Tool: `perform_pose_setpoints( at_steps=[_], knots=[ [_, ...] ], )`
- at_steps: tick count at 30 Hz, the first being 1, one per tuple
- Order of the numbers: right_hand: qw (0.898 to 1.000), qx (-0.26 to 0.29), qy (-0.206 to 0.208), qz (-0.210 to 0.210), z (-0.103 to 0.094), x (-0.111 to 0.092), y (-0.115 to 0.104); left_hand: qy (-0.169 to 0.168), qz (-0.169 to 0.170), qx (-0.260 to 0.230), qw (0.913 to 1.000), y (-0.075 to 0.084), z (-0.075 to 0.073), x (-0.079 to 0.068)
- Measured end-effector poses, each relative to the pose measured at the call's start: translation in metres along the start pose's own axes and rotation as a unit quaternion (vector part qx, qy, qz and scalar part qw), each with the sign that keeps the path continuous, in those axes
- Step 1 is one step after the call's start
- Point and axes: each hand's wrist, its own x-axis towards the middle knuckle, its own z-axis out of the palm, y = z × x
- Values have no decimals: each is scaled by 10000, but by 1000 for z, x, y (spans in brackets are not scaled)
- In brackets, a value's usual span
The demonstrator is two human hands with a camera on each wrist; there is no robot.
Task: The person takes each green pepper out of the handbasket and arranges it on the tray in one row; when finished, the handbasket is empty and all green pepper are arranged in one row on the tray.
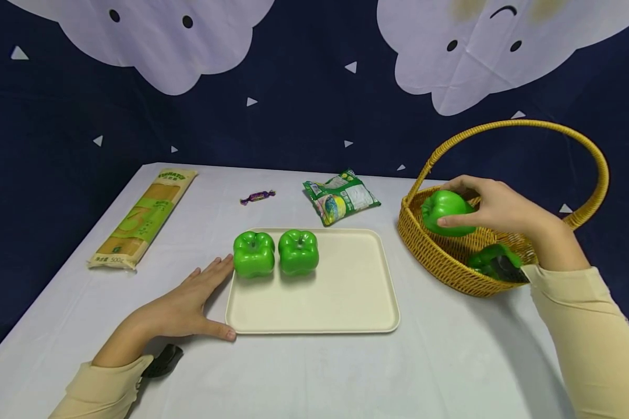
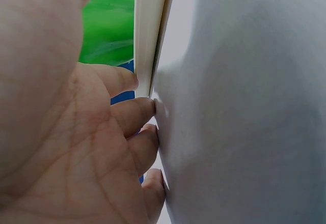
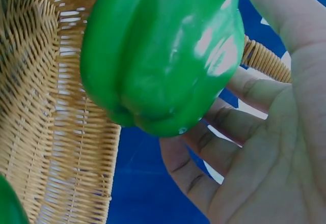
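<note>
My right hand (image 1: 495, 206) grips a green bell pepper (image 1: 447, 212) over the opening of a wicker basket (image 1: 435, 259). In the right wrist view the held pepper (image 3: 163, 56) fills the upper middle, thumb on one side and fingers on the other. Another green pepper (image 1: 484, 259) lies inside the basket, partly hidden by the wrist. My left hand (image 1: 186, 305) rests on the table with fingers spread, its fingertips and thumb at the left edge of a cream tray (image 1: 340, 302). Two green bell peppers, a left one (image 1: 254, 254) and a right one (image 1: 299, 252), sit side by side at the tray's back left.
A long pack of noodles (image 1: 144, 218) lies at the table's left. Behind the tray are a purple wrapped candy (image 1: 258, 197) and a green snack bag (image 1: 342, 196). The basket's tall handle (image 1: 529, 123) arches above the right arm. A dark patterned cloth (image 1: 293, 128) hangs behind.
</note>
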Motion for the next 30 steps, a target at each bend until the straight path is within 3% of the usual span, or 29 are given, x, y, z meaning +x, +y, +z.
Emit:
perform_pose_setpoints(
  at_steps=[18,30],
  knots=[
    [9932,765,766,-440,27,-8,-18,-9,-23,21,10000,0,0,0],
    [9809,1628,807,-690,43,-7,-26,19,6,29,10000,0,0,0]
  ],
)
